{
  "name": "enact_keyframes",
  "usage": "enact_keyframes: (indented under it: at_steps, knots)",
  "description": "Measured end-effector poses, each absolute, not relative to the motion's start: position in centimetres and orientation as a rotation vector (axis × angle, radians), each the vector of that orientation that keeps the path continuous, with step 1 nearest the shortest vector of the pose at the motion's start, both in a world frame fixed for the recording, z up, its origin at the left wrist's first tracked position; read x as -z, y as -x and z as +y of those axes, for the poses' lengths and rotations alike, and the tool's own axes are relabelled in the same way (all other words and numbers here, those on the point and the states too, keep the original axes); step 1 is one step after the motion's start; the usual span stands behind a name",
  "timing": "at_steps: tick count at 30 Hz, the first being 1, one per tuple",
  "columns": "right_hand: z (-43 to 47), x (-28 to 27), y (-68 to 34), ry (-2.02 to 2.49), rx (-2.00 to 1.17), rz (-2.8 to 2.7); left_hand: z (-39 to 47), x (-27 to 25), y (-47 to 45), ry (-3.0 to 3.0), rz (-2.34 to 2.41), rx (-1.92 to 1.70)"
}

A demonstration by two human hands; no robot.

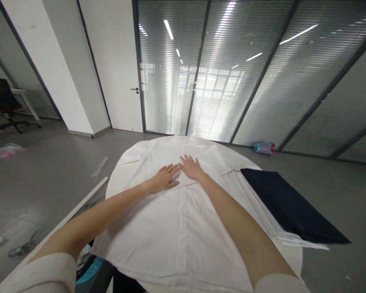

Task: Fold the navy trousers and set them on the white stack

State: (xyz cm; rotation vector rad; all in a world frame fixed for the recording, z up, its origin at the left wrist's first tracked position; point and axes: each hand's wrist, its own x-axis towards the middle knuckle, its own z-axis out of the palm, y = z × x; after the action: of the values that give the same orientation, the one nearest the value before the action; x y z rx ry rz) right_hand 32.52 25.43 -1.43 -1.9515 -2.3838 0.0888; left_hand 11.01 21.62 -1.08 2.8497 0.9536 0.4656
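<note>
A white shirt [167, 228] lies spread over a round white table [117, 179], its lower hem hanging toward me past the near edge. My left hand [165, 178] rests flat on the cloth near the middle, fingers stretched out to the right. Just beside it, my right hand [190, 167] presses flat on the shirt with its fingers spread and pointing away from me. The fingertips of the two hands almost meet. A crease or fold crosses the shirt just below them.
Folded dark navy cloth [289, 203] lies on white cloth at the table's right side, overhanging its edge. On the floor are a blue and red patterned bundle [264, 148], cables [26, 246] and plastic wrapping [9, 150]. An office chair [3, 101] stands far left.
</note>
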Motion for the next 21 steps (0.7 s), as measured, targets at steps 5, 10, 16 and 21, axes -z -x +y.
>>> enact_keyframes:
  at_steps: [5, 10, 16, 21]
  knots:
    - [27.6, 3.1, -37.4, 2.076, -0.125, -2.366, 21.6, 3.4, -10.9, -2.852, 1.124, -0.242]
    - [29.8, 2.7, -45.6, 2.441, -0.116, -2.052, 21.5, 3.3, -10.9, -2.873, 1.134, -0.266]
    - [33.2, 2.4, -46.9, 2.52, 0.142, -1.854, 21.2, 3.1, -11.2, -2.857, 1.148, -0.241]
    - [36.4, 2.8, -40.1, 2.184, 0.065, -2.183, 21.2, 3.1, -11.2, -2.841, 1.139, -0.263]
